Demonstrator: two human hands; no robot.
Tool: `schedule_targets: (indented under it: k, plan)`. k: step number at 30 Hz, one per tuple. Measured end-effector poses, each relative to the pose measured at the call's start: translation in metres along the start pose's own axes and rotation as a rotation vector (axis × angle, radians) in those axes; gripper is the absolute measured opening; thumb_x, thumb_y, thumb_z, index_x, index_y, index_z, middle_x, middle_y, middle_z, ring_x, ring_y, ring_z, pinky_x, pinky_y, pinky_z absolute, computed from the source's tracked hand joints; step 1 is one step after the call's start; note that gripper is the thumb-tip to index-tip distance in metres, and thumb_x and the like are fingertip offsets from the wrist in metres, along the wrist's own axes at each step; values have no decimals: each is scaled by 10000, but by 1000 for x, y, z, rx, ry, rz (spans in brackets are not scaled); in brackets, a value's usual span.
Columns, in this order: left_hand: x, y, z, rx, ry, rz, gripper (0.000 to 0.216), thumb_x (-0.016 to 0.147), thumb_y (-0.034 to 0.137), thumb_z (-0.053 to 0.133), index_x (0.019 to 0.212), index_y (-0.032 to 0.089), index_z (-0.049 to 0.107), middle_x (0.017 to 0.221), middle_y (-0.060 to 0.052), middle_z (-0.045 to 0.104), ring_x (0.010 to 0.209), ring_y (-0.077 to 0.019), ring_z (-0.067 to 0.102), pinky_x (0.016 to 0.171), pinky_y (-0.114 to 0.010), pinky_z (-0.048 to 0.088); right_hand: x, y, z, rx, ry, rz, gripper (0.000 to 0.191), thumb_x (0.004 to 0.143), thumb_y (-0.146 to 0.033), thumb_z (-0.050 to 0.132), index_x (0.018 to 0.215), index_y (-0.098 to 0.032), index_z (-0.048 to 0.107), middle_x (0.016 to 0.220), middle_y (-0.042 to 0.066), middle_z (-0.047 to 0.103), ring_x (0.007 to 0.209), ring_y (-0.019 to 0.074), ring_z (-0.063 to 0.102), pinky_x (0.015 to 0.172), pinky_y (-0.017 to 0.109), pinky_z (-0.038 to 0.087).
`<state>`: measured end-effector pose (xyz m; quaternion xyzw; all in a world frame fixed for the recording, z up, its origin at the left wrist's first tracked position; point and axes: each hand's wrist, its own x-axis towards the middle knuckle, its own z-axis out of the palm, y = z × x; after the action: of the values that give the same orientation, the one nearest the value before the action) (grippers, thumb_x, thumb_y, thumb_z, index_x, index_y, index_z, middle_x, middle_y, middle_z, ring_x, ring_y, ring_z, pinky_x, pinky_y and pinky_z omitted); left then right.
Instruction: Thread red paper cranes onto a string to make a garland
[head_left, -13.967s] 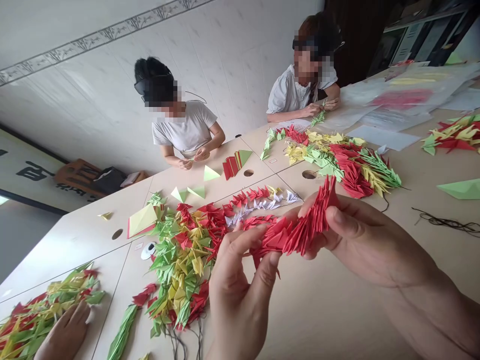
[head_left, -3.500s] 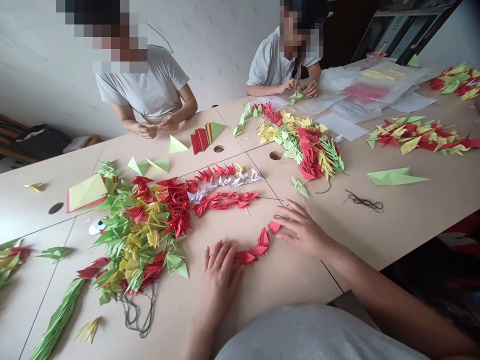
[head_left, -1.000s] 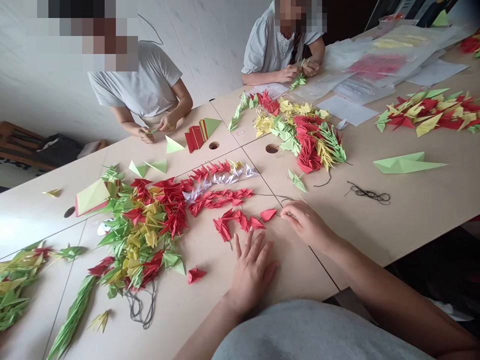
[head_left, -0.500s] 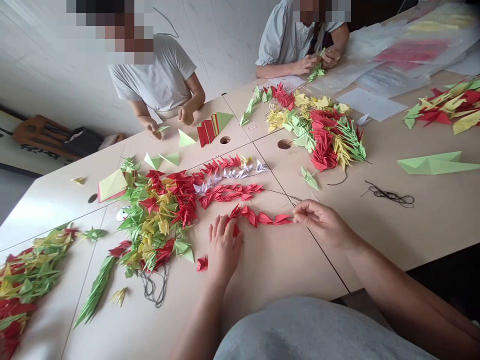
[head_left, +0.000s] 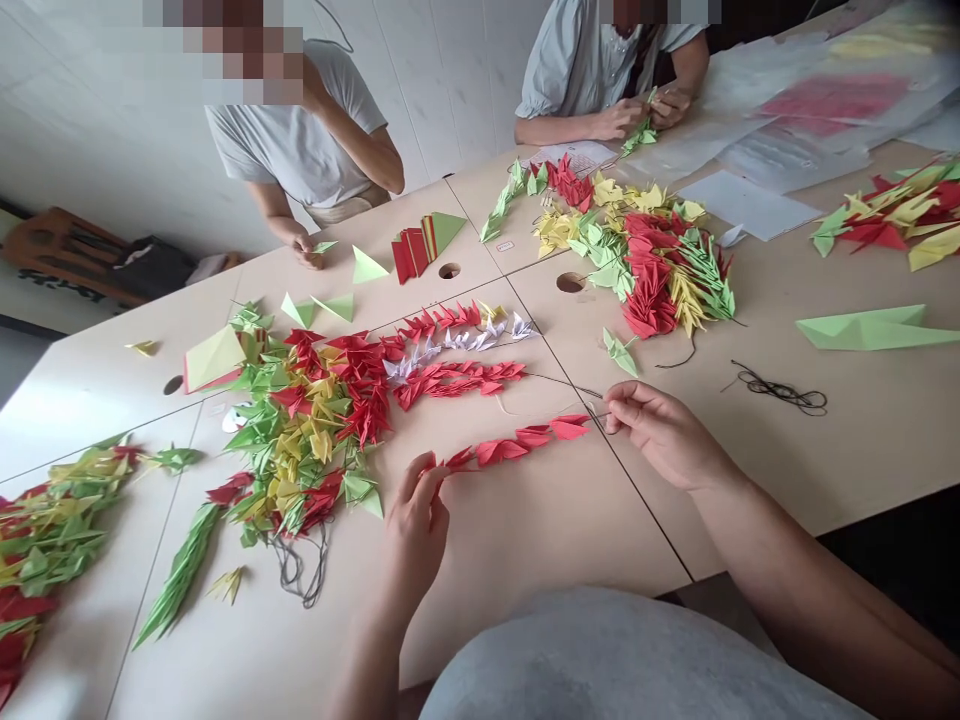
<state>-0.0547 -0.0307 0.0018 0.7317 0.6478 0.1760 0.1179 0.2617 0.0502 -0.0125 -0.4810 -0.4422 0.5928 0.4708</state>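
Note:
A short row of red folded-paper cranes hangs on a thread between my two hands, low over the table. My left hand is closed in a pinch on a red paper crane at the row's left end; its fingers partly hide the paper. At the other end, my right hand pinches the dark thread between thumb and forefinger, just past the last crane. Behind this row lie finished strands of red cranes and white cranes, joined to a large red, yellow and green pile.
Two people sit across the table, one holding a green paper string. Another crane heap lies at the back, and more cranes at far left. A bundle of dark cord rests to the right, below a long green folded paper.
My left hand has moved left and closed on the row's end, drawing it straighter. The loose red piece beside it no longer shows. One person opposite has raised a hand to the face.

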Motion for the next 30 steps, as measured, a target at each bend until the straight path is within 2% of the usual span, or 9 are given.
schedule_targets:
  k: [6, 11, 14, 18, 22, 25, 30]
  plan:
    - [-12, 3, -23, 71, 121, 92, 311, 854, 52, 442, 1036, 210, 638, 1216, -114, 646, 1042, -222, 694, 823, -323, 600, 2, -3, 0, 88, 4, 49, 350, 668, -503, 798, 800, -230, 625, 677, -29, 536, 617, 125, 519, 606, 286, 468]
    - [-21, 0, -30, 97, 131, 91, 264, 869, 66, 468, 1013, 205, 640, 1202, -110, 661, 1031, -220, 701, 800, -311, 610, 2, -4, -2, 144, 2, 92, 350, 624, -486, 837, 760, -234, 636, 647, -38, 513, 602, 118, 487, 595, 289, 436]
    - [-29, -3, -29, 63, 101, 77, 334, 854, 25, 454, 1092, 199, 611, 1249, -116, 643, 1104, -220, 676, 861, -319, 600, 2, -6, -4, 176, 26, 111, 335, 592, -453, 863, 756, -245, 657, 638, -34, 512, 588, 120, 466, 579, 304, 411]
    - [-41, -5, -24, 3, 39, 57, 446, 878, 18, 439, 1271, 211, 524, 1337, -129, 595, 1194, -215, 634, 925, -315, 579, 5, -7, -11, 257, 51, 112, 246, 622, -371, 857, 752, -240, 693, 559, -31, 482, 560, 118, 435, 582, 337, 377]
    - [-49, -8, -19, -55, -31, 84, 542, 910, 22, 424, 1407, 238, 405, 1406, -135, 541, 1260, -203, 587, 982, -315, 548, 11, -9, -20, 340, 136, 103, 184, 622, -295, 848, 669, -227, 683, 488, -44, 422, 519, 93, 388, 547, 317, 325]
    - [-51, -8, -17, -70, -44, 116, 578, 930, 63, 452, 1460, 258, 330, 1425, -143, 524, 1272, -206, 577, 991, -330, 543, 14, -10, -24, 407, 216, 32, 242, 552, -290, 882, 657, -222, 675, 457, -66, 394, 489, 80, 337, 520, 271, 323]
    - [-50, -14, -15, 26, 41, 113, 589, 922, 204, 568, 1462, 253, 338, 1406, -152, 549, 1339, -279, 508, 1082, -473, 462, 14, -11, -19, 392, 337, -112, 325, 449, -309, 913, 640, -211, 669, 434, -79, 451, 458, 84, 350, 498, 247, 376]
